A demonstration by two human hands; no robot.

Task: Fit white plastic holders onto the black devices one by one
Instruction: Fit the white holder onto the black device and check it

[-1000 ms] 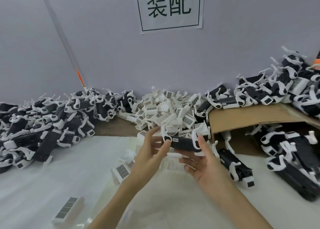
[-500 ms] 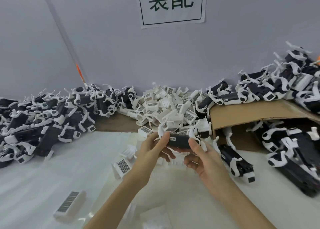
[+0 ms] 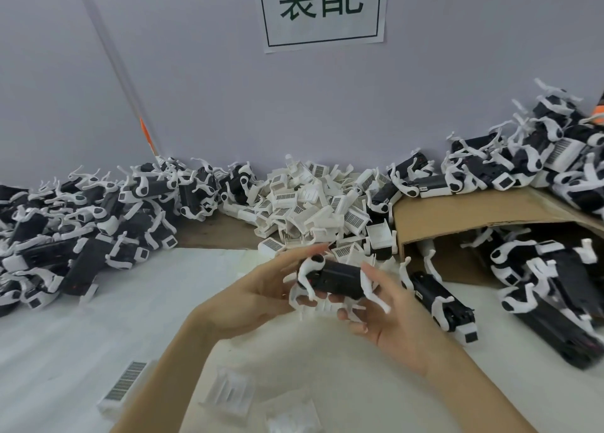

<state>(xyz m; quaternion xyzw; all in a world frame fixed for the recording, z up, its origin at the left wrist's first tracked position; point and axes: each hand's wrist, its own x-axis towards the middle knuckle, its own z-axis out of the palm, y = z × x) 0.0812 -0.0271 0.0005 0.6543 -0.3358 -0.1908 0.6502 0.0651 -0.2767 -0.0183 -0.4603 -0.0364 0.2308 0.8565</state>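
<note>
A black device [image 3: 338,277] with white clips on it is held between both hands above the white table. My left hand [image 3: 261,288] grips its left end, fingers extended over the top and thumb underneath. My right hand [image 3: 389,311] cups its right end from below, thumb on top. A loose heap of white plastic holders [image 3: 313,210] with barcode labels lies just behind the hands.
Piles of black devices with white parts lie at the left [image 3: 81,233] and at the right [image 3: 555,171]. A cardboard flap [image 3: 474,216] juts in from the right. One device [image 3: 441,305] lies right of my hands. Single holders [image 3: 125,387] lie near the front edge.
Both hands with the device have come lower and nearer to me. The device has turned so that its white clip legs point downward.
</note>
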